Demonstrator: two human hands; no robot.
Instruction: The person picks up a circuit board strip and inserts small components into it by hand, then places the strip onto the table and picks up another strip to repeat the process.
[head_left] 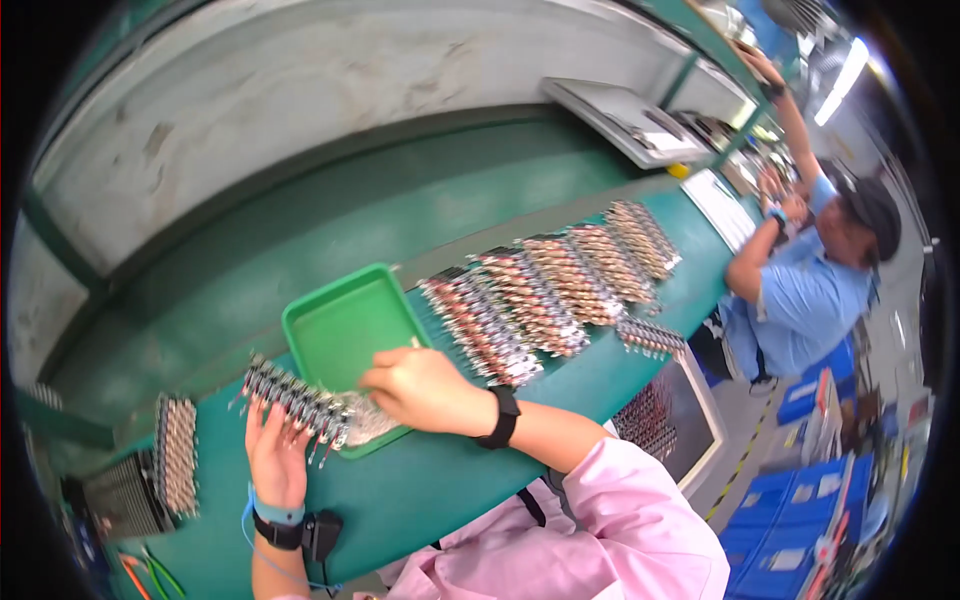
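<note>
My left hand (278,462) grips a dark strip of small wired parts (297,400) from below, holding it tilted beside the green tray (335,298). Thin red and dark wire ends stick out along the strip's edges. Over the tray's near right side, my right hand (420,390) is closed with its fingers bent together. Whatever those fingers may pinch is too small or hidden to make out. A heap of small pale pieces (368,420) lies in the tray's near end, between my two hands.
Several bundles of wired strips (540,285) lie in a row right of the tray. Another bundle (177,455) stands at left, near green-handled pliers (158,570). A framed tray (690,420) sits at the bench's right edge. A co-worker (815,280) in blue works farther right.
</note>
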